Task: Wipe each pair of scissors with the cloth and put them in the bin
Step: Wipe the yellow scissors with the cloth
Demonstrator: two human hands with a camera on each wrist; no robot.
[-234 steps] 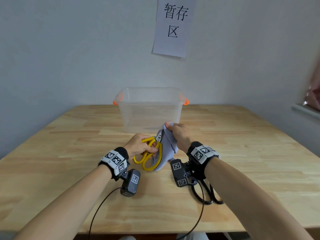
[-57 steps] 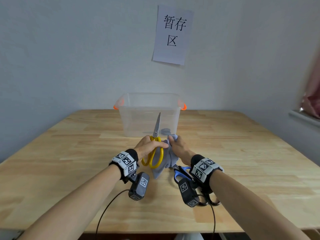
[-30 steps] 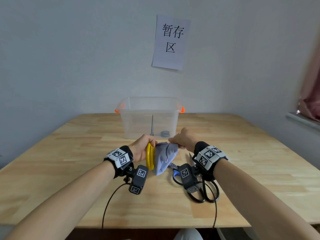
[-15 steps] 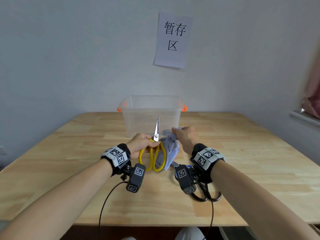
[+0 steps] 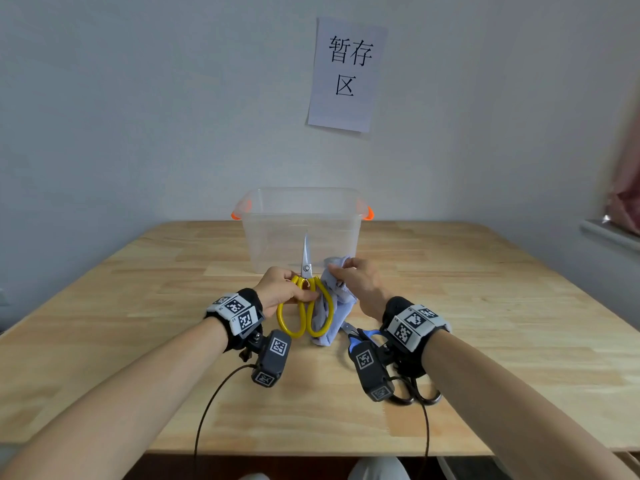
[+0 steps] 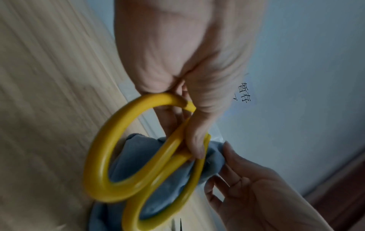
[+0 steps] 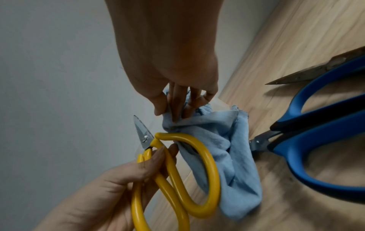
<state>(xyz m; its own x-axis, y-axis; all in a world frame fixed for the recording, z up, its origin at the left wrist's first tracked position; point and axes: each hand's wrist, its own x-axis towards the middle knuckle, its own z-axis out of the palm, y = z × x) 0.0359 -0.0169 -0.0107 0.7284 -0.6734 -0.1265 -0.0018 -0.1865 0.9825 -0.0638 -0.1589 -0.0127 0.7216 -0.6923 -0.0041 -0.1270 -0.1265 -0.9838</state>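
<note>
Yellow-handled scissors (image 5: 305, 306) stand upright above the table, blades closed and pointing up in front of the clear bin (image 5: 301, 233). My left hand (image 5: 298, 292) pinches them just below the pivot, thumb across the handle necks (image 6: 189, 140). My right hand (image 5: 341, 273) grips a bunched pale blue cloth (image 5: 334, 306) beside the right handle loop. The cloth (image 7: 233, 148) hangs behind that loop (image 7: 207, 171) and the blade (image 7: 141, 129) is bare. Blue-handled scissors (image 5: 360, 336) lie on the table under my right wrist.
Black-handled scissors (image 5: 417, 396) lie near the front edge under my right forearm. The blue scissors (image 7: 316, 140) lie just right of the hanging cloth. The bin has orange handles (image 5: 367, 213) and stands at the table's far middle. A paper sign (image 5: 346, 74) hangs on the wall.
My left hand has turned the yellow scissors from edge-on to flat towards me, blades still up. My right hand with the cloth has drawn off the blade to the right handle.
</note>
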